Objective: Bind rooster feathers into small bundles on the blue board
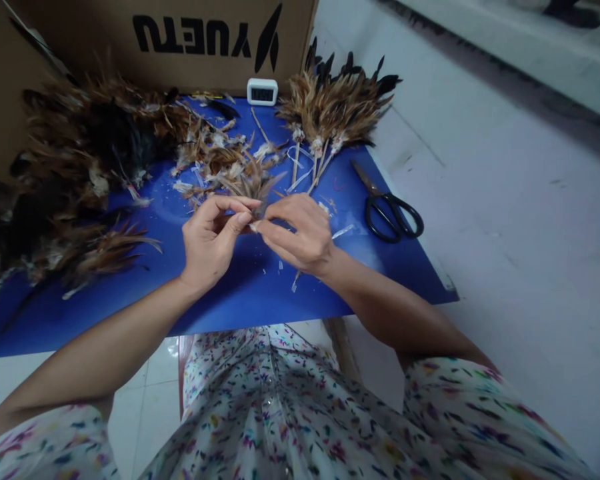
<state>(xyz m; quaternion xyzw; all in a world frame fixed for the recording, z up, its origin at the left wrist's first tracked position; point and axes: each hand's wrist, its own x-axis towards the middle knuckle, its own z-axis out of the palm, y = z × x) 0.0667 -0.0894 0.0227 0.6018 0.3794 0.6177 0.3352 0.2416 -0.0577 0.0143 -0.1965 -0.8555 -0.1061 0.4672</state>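
Near the middle of the blue table, my left hand [213, 237] pinches a small bunch of brown-grey feathers [254, 183] between thumb and fingertips. My right hand [300, 230] meets it at the quill end, its fingers closed there as well. A whitish bit shows between the two sets of fingertips, and the quills themselves are mostly covered. The feather tips fan out away from me. Just beyond my hands lie loose brown feathers with white fluffy bases [215, 157].
Large heaps of brown and black feathers [80, 153] cover the left side. Feather dusters on sticks [335, 107] lie at the back right, with black-handled scissors [393, 213] near the right edge. A small white digital clock [263, 92] stands before a cardboard box [200, 67]. A wall rises at right.
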